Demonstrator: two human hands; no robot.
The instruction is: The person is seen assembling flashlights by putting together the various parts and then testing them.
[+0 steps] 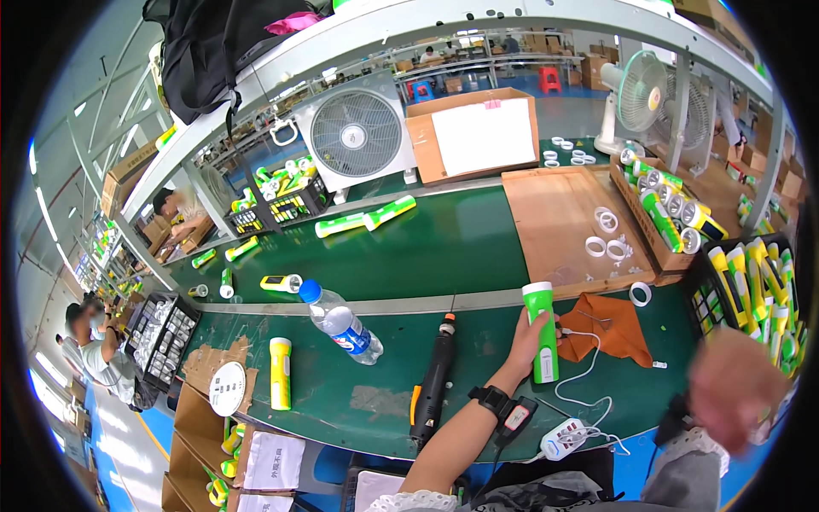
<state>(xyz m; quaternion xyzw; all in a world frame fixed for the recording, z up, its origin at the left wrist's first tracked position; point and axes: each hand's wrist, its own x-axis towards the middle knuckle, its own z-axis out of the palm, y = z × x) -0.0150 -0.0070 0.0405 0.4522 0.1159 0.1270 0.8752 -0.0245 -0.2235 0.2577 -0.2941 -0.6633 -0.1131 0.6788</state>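
My left hand (522, 348) is closed around a green flashlight (543, 341) with a white button panel, holding it upright over the green bench. Motion smears my right hand (735, 388) at the right side, near a black crate (715, 300) full of green and yellow flashlights; its fingers cannot be made out. Just right of the held flashlight lie an orange cloth (627, 337) and a white cable (589, 374) that loops toward a white power strip (561, 439). A black electric screwdriver (438, 375) rests left of my left forearm.
A capped water bottle (341, 324) and a yellow flashlight (281, 373) occupy the bench's left part. Beyond are loose flashlights (391, 213), a wooden board (554, 213) with white rings (606, 222), and a box of flashlights (661, 209). A box fan (356, 136) stands behind.
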